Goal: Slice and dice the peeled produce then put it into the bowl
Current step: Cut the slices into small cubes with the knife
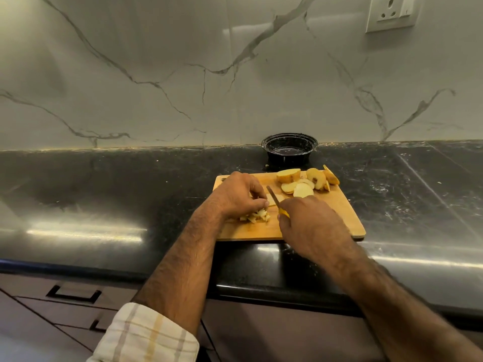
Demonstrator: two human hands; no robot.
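Note:
A wooden cutting board (339, 215) lies on the black counter. My left hand (236, 195) sits on its left part, fingers curled down on a pale slice of peeled produce (273, 199). My right hand (311, 228) grips a yellow-handled knife (274, 197) whose blade crosses that slice beside my left fingertips. A small heap of diced pieces (257, 216) rests under my left palm. Several peeled slices and wedges (304, 182) lie at the board's far right. An empty black bowl (289, 148) stands behind the board against the wall.
The marble wall rises right behind the bowl, with a socket (390, 13) at the upper right. The black counter (104, 192) stretches out on both sides of the board. Drawer fronts with handles (73, 293) are below its front edge.

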